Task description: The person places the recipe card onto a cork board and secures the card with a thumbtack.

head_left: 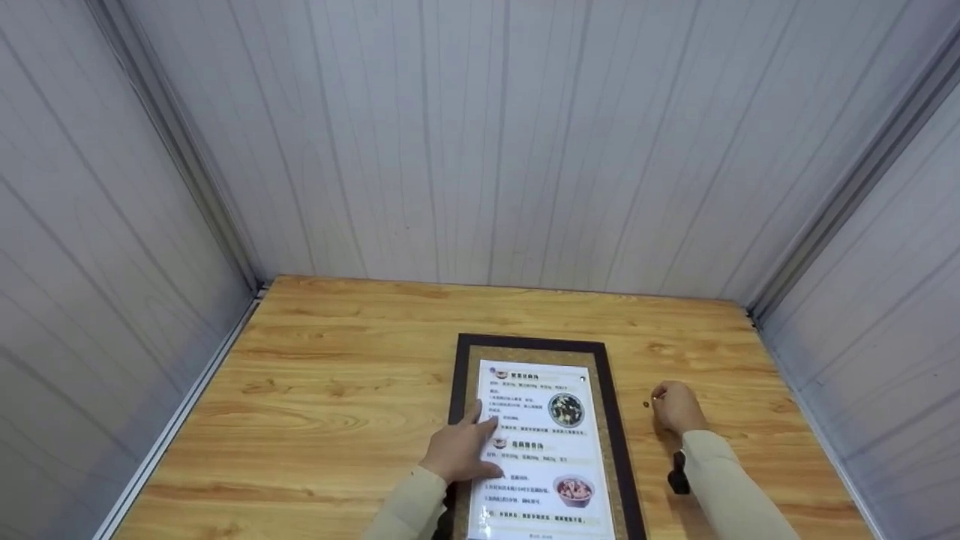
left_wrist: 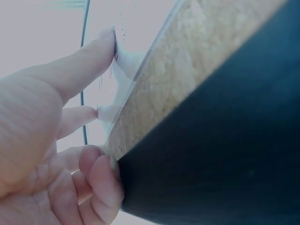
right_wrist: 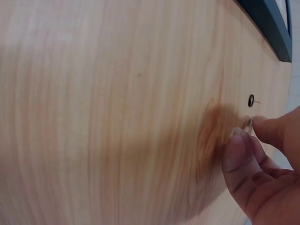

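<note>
A printed recipe sheet (head_left: 529, 442) with a glossy cover lies on a cork board (head_left: 622, 480) with a dark frame (head_left: 532, 341). My left hand (head_left: 461, 450) rests on the sheet's left side, thumb and index finger spread; its other fingers curl beside the frame (left_wrist: 225, 126) in the left wrist view. Right of the board, my right hand (head_left: 679, 409) is low over the table, pinching a small shiny thing, apparently a thumbtack (right_wrist: 250, 123), mostly hidden by the fingertips. Just beside them lies a black-headed thumbtack (right_wrist: 251, 100), its pin pointing sideways.
A dark tack (head_left: 583, 379) shows at the sheet's top right corner, and a small round dark spot (head_left: 493, 370) at the top left. The wood-grain table (head_left: 337, 390) is enclosed by pale panel walls (head_left: 487, 150) at the back and both sides.
</note>
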`<act>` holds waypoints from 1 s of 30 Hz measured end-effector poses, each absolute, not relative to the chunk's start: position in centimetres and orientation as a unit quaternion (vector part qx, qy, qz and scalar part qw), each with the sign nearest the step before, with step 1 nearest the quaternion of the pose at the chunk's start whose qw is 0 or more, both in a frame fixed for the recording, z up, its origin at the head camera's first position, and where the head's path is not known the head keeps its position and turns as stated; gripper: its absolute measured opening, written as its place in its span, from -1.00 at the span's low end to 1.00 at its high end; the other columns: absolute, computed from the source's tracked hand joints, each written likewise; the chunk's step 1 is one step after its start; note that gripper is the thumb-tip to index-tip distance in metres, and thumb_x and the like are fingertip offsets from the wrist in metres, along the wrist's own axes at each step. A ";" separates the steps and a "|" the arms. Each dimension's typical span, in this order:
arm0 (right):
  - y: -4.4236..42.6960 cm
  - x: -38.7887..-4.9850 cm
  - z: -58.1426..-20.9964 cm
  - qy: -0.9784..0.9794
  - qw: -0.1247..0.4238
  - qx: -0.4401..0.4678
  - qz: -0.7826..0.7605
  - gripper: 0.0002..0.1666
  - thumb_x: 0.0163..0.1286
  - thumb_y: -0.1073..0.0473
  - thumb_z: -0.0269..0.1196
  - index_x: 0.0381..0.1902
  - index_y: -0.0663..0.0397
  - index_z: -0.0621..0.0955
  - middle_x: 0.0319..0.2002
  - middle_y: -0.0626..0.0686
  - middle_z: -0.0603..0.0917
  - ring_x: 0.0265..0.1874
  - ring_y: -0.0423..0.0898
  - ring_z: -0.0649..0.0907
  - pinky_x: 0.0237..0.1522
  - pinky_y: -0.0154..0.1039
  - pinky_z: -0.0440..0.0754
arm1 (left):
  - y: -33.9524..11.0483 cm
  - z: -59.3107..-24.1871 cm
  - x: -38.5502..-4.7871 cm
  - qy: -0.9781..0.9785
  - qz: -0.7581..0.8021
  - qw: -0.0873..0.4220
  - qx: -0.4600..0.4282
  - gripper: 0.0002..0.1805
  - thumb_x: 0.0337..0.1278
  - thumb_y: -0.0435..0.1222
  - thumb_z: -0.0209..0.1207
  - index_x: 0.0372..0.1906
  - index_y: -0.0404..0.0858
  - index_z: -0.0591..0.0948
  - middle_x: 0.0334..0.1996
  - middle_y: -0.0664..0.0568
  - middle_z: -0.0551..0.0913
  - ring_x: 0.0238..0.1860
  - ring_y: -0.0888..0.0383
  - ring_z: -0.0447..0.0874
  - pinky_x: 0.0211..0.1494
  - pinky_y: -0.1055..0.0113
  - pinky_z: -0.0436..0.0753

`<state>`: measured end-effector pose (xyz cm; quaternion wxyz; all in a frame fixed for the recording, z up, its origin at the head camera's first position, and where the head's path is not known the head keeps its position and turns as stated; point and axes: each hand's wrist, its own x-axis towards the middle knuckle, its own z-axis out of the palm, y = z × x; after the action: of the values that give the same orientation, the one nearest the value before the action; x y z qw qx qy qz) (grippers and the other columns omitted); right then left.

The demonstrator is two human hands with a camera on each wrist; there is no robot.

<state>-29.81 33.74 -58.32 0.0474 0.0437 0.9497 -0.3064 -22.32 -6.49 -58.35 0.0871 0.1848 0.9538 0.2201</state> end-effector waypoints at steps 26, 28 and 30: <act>29.8 -25.6 -56.5 0.885 0.058 0.043 -0.460 -0.84 0.41 0.47 0.13 -0.21 0.53 0.62 -0.47 0.16 0.65 -0.53 -0.08 0.62 -0.49 -0.23 0.59 | -6.3 -58.5 -21.8 0.958 0.211 0.072 0.180 -0.05 -0.16 0.08 0.50 0.39 -0.21 0.46 0.47 -0.31 0.17 0.14 -0.31 0.56 0.07 -0.04 0.57; 29.0 -24.6 -56.7 0.883 0.056 0.026 -0.466 -0.86 0.40 0.48 0.14 -0.26 0.49 0.64 -0.51 0.13 0.64 -0.56 -0.07 0.60 -0.52 -0.22 0.58 | -6.3 -58.5 -21.7 0.958 0.212 0.072 0.181 -0.05 -0.15 0.08 0.50 0.39 -0.21 0.46 0.47 -0.32 0.17 0.14 -0.31 0.55 0.07 -0.04 0.57; 28.3 -23.5 -57.1 0.886 0.056 0.002 -0.460 -0.86 0.40 0.47 0.16 -0.29 0.43 0.66 -0.53 0.09 0.63 -0.59 -0.07 0.59 -0.56 -0.24 0.56 | -6.2 -58.6 -21.6 0.958 0.211 0.075 0.180 -0.05 -0.14 0.08 0.50 0.40 -0.21 0.45 0.48 -0.32 0.17 0.15 -0.31 0.54 0.07 -0.05 0.57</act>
<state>-23.50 28.34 -57.09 0.0565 0.0023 0.8864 -0.4596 -21.55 -6.24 -58.56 0.0755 0.1803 0.9576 0.2115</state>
